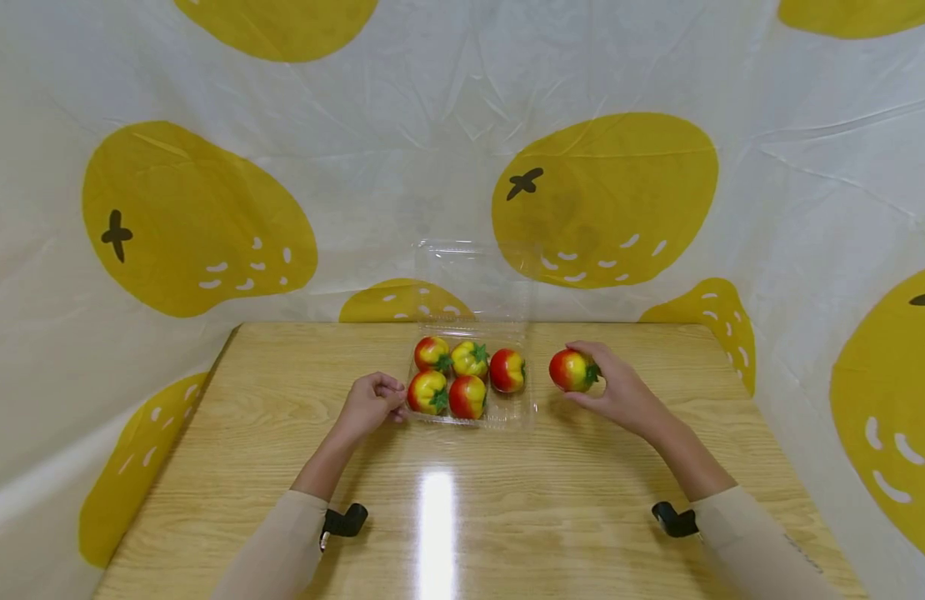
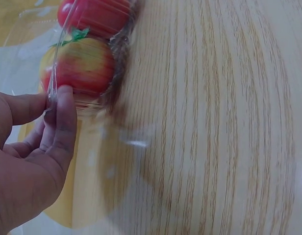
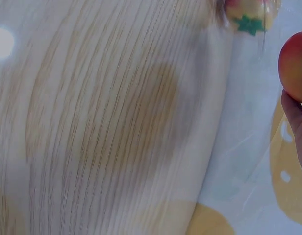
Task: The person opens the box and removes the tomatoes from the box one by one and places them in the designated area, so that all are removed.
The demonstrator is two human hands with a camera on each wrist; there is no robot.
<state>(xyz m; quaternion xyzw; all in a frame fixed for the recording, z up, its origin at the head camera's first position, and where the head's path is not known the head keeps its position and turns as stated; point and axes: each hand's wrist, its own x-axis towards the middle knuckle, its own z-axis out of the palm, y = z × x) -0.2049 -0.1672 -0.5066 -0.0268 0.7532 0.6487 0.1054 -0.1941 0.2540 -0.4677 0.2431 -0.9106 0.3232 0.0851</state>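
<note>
A clear plastic clamshell box (image 1: 507, 414) stands on the wooden table (image 1: 462, 500), its lid raised at the back. Several red-and-yellow toy tomatoes (image 1: 468, 397) lie in it. My left hand (image 1: 372, 402) pinches the box's left rim (image 2: 54, 83) between thumb and fingers. To the right of the box, my right hand (image 1: 620, 387) holds one more tomato (image 1: 572, 370) just above the table. In the right wrist view only the edge of that tomato (image 3: 294, 67) and a fingertip (image 3: 295, 117) show.
White cloth with large yellow orange prints (image 1: 605, 200) hangs behind and on both sides of the table. Bare wood lies in front of the box, with a bright glare stripe (image 1: 437, 525).
</note>
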